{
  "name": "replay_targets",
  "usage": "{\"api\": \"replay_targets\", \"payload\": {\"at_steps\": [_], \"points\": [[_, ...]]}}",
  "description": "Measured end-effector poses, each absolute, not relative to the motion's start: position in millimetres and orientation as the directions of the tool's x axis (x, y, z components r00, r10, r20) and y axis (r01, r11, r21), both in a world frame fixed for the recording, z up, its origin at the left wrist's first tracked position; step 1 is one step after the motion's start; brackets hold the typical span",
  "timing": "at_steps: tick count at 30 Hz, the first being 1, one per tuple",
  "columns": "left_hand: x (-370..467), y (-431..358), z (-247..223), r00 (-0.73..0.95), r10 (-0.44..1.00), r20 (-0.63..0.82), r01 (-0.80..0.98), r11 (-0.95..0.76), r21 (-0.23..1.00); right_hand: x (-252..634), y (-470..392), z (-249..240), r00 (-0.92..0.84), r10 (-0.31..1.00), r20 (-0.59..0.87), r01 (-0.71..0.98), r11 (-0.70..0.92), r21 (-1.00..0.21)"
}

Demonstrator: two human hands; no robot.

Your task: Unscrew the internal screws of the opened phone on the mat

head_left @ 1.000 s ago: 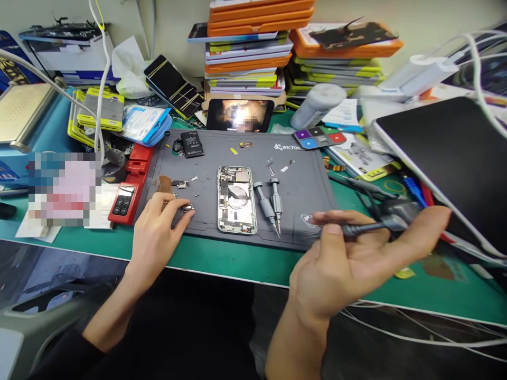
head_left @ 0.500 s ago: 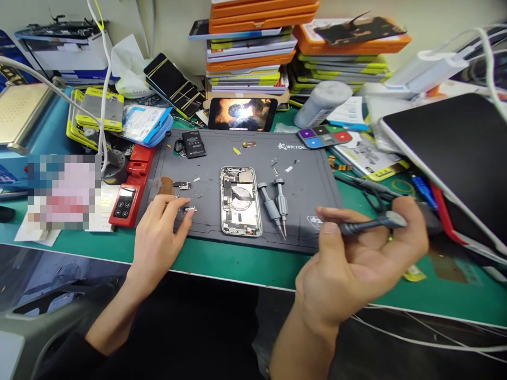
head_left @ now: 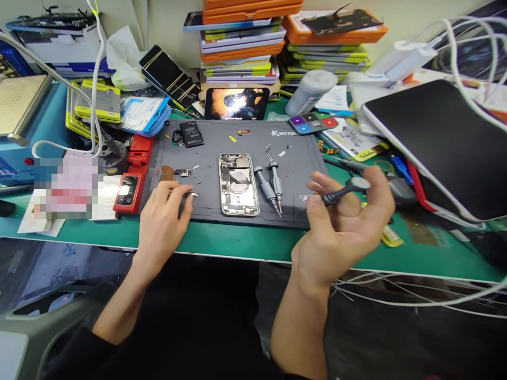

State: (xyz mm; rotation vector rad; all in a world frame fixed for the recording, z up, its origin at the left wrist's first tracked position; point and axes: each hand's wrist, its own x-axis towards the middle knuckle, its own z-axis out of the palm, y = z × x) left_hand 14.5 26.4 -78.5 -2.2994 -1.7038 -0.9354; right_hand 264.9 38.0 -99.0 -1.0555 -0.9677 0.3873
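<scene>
An opened phone (head_left: 238, 184) with its insides showing lies on a grey mat (head_left: 214, 142). Two grey screwdrivers (head_left: 266, 190) rest side by side just right of it. My right hand (head_left: 336, 227), raised over the mat's right front corner, has its fingers around another dark screwdriver (head_left: 345, 191). On the mat's left part is my left hand (head_left: 166, 216), thumb and index finger at a small metal part (head_left: 192, 194); whether they grip it is unclear. Another small part (head_left: 182, 172) lies just beyond those fingers. A black battery (head_left: 191, 134) is at the mat's back left.
A lit phone screen (head_left: 236, 104) stands behind the mat, before stacked orange and yellow boxes (head_left: 243, 47). A red device (head_left: 127, 193) borders the mat's left side. At the right are a large black tablet-like panel (head_left: 428, 142) and white cables (head_left: 453, 58).
The camera view has shifted, so most things sit slightly higher in the picture. My right hand still has the screwdriver, tilted a little differently. My left hand stays by the small part.
</scene>
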Motion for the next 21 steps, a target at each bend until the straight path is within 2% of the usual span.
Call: {"api": "replay_targets", "payload": {"at_steps": [8,15,17,21], "points": [[13.4,26.5,-78.7,0.172,0.817,0.551,0.904,-0.353,0.241,261.8,33.1,-93.6,0.576,0.71,0.405,0.148,0.398,-0.906],[11.5,22.9,-71.1,-0.039,0.817,0.575,0.804,-0.317,0.504,261.2,33.7,-93.9,0.599,0.683,0.418,0.126,0.435,-0.891],[10.7,22.5,-69.8,-0.057,0.833,0.55,0.797,-0.294,0.528,261.8,35.3,-95.1,0.602,0.671,0.433,0.121,0.459,-0.88],[11.1,23.2,-69.5,-0.021,0.861,0.508,0.826,-0.271,0.493,262.6,39.4,-97.1,0.643,0.614,0.457,0.118,0.51,-0.852]]}}
